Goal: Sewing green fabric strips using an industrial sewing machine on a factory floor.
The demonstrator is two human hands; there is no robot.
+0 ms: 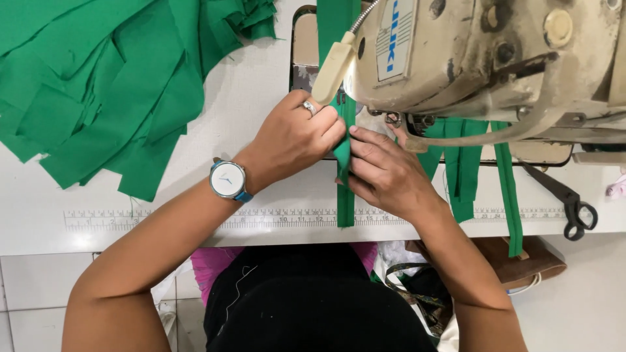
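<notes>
The person's left hand [293,140] and right hand [385,173] meet at the middle of the white table [248,98], just in front of the sewing machine [489,58]. Both hands pinch a narrow green fabric strip [345,195]. The left hand, with a ring [309,107] on one finger and a watch [228,180] with a blue strap on the wrist, closes its fingertips on the strip from the 9 o'clock side. The right hand closes its fingers on the same strip from the 3 o'clock side, so the fingertips of the two hands almost touch across the cloth.

The strip runs from under the machine head at 12 o'clock, passes between the hands, and hangs down toward 6 o'clock across the ruler [163,218] printed along the table's near edge.

At 10 o'clock from the hands lies a loose pile of green fabric pieces [111,91], well apart from them. At 3 o'clock, more green strips [463,176] hang from beneath the machine over the table edge. Farther out at 3 o'clock, black scissors [567,199] lie on the table, near the edge.
</notes>
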